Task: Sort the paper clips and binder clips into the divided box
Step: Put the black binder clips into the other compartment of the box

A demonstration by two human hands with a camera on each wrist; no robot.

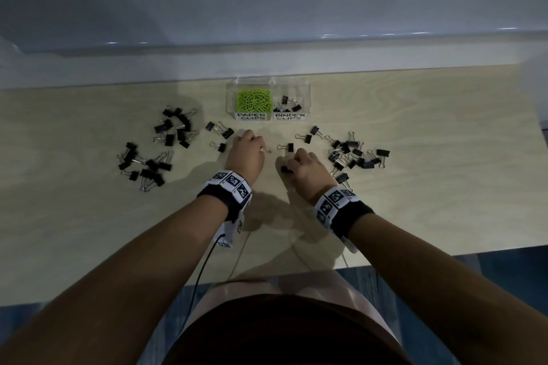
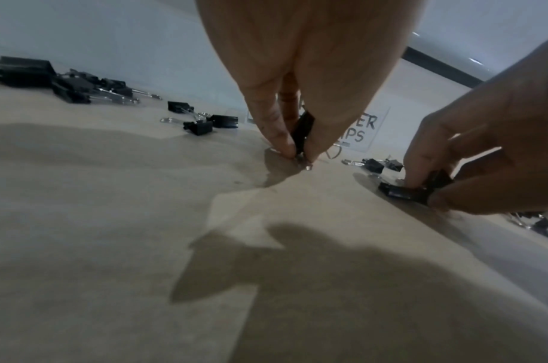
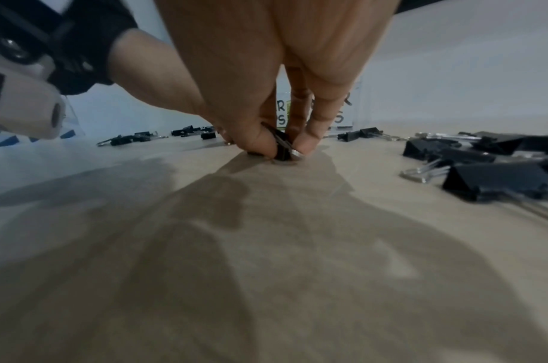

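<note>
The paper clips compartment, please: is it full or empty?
Partly filled: green paper clips heap inside the left compartment of the divided box, above its PAPER CLIPS label.

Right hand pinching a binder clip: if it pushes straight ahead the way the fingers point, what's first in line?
Probably the lone binder clip lying just beyond the right hand, between it and the divided box. Depth is unclear, so the hand might pass beside it.
</note>
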